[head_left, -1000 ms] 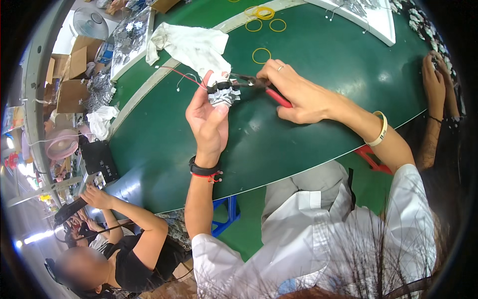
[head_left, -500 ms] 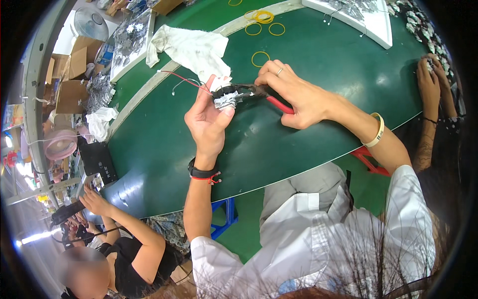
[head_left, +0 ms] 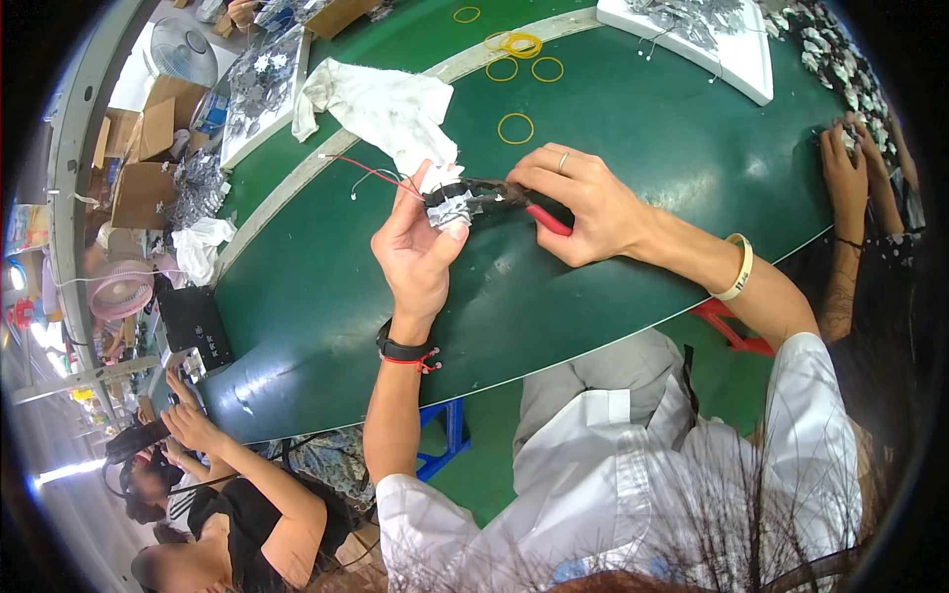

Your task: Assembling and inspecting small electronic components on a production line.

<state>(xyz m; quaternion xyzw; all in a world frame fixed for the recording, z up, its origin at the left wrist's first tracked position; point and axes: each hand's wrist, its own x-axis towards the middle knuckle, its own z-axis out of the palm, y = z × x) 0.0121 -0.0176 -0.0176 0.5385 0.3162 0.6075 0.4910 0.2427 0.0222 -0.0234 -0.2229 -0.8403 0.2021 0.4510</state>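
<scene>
My left hand (head_left: 417,252) is closed on a small black, white and silver part (head_left: 451,204) with a red wire and a dark wire (head_left: 371,171) trailing off to the left. Red-handled pliers (head_left: 546,219) are gripped in my right hand (head_left: 590,208). Their dark jaws reach left and meet the part at its right side. The exact spot where the jaws bite is too small to make out. Both hands are raised over the green table (head_left: 554,326). Just beyond my left hand lies a stained white cloth (head_left: 381,104).
Yellow rubber bands (head_left: 522,44) lie on the far side of the table. A white tray (head_left: 751,74) of wired parts stands far right, another tray (head_left: 287,99) far left. A co-worker's hands (head_left: 852,163) work at the right edge; another person (head_left: 262,504) sits at lower left.
The pliers' handles have drawn closer together in my right hand, which has shifted slightly downward. My left hand has moved a little to the right with the part. The person at lower left has moved.
</scene>
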